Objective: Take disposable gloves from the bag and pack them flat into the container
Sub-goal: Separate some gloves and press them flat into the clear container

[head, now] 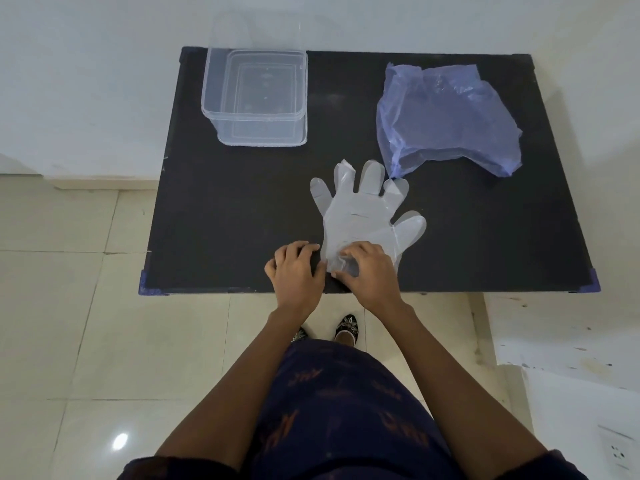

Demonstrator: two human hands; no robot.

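Observation:
A clear disposable glove point(360, 213) lies spread flat on the black table point(225, 209), fingers pointing away from me. My right hand point(369, 271) pinches the glove's crumpled cuff near the table's front edge. My left hand point(296, 270) rests beside it with curled fingers, its fingertips at the cuff's left edge. A crumpled blue plastic bag point(446, 119) lies at the back right, its opening facing the glove. An open clear plastic container point(254, 95) stands at the back left, with nothing visible inside.
The table stands against a white wall, over a pale tiled floor point(69, 306). My feet point(346, 325) show under the front edge. A white ledge point(554, 334) sits to the right of the table.

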